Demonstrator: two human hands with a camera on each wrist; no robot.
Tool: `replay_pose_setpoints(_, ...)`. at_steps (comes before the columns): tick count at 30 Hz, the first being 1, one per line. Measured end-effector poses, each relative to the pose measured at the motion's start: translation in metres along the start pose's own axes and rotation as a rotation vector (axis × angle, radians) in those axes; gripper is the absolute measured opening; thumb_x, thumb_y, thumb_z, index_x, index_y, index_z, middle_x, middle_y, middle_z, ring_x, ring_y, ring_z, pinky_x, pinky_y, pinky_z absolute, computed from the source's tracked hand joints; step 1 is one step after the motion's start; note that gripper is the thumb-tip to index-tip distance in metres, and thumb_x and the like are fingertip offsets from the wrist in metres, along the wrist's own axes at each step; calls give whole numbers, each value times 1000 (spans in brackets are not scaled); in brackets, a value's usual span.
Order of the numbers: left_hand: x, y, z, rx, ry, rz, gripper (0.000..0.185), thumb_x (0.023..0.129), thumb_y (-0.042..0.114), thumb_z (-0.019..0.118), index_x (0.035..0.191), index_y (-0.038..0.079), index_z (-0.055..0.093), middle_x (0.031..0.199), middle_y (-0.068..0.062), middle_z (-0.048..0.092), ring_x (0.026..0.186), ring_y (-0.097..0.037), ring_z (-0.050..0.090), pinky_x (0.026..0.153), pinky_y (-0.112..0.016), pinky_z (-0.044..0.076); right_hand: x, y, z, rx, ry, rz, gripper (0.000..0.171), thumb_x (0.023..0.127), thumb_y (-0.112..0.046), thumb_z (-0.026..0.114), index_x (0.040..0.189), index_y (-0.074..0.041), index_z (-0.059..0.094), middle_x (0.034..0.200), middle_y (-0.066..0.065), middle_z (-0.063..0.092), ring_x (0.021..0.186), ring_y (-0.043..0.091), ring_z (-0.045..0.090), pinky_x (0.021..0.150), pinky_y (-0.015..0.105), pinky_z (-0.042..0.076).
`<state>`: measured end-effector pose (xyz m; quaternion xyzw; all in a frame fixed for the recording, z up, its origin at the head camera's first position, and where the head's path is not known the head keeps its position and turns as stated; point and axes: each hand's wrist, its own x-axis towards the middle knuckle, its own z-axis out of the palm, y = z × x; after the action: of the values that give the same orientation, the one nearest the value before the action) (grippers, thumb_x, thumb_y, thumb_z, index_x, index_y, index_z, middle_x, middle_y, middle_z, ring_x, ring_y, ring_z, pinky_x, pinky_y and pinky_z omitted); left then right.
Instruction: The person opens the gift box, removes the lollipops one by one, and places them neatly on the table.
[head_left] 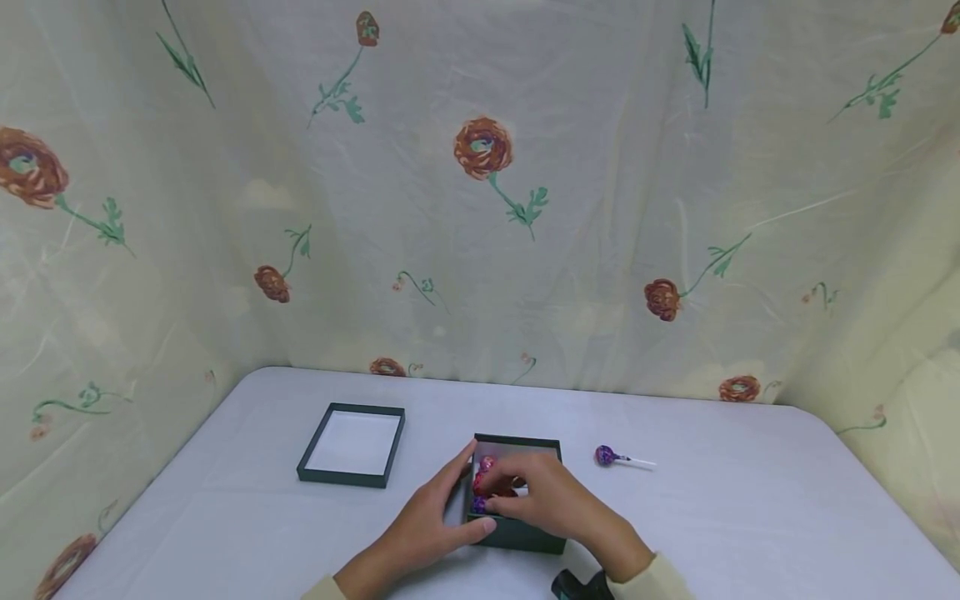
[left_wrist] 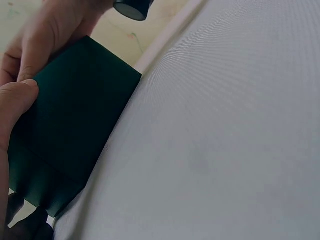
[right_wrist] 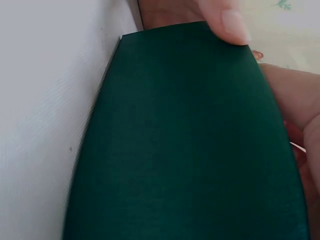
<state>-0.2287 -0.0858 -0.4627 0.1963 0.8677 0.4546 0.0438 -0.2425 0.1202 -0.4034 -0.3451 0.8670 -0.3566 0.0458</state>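
Partly hidden, left hand (head_left: 427, 521) grips green box (head_left: 525, 533); right hand (head_left: 551, 500) seemingly pinches sweets (head_left: 483, 483) inside.

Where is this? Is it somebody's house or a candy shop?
Probably neither: it looks like a small tabletop set up for filming. A flower-print cloth hangs all round a plain white table, which bears only a dark green box, its lid and a lollipop.
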Motion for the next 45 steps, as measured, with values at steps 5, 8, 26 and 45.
replay_pose_setpoints(5,-1,0,-1,-4,-1,-5,89,81,61,65,153,41,16,156,-1,28,139,-29,33,105,-64,31,1,2,1,-2,-3,1,10,85,-17,74,95,-19,74,87,-11,67,79,4,60,82,33,54)
replay_pose_setpoints(8,-1,0,-1,-2,-2,-10,89,81,61,65,153,41,16,157,0,27,139,-30,32,105,-65,30,1,3,2,-8,-9,6,11,85,-18,74,96,-21,74,87,-13,67,80,4,60,81,33,54)
replay_pose_setpoints(26,-1,-2,0,9,1,-12,89,81,61,65,153,43,15,157,-1,27,140,-30,31,105,-65,30,5,3,2,-39,-44,2,11,84,-21,76,94,-20,75,90,-14,70,82,4,60,76,25,51)
replay_pose_setpoints(45,0,-1,1,-2,-3,-4,89,81,60,65,153,41,16,156,-3,28,139,-31,32,105,-65,30,3,5,0,-2,-52,43,15,86,-18,74,100,-17,75,95,-11,69,85,7,59,77,29,51)
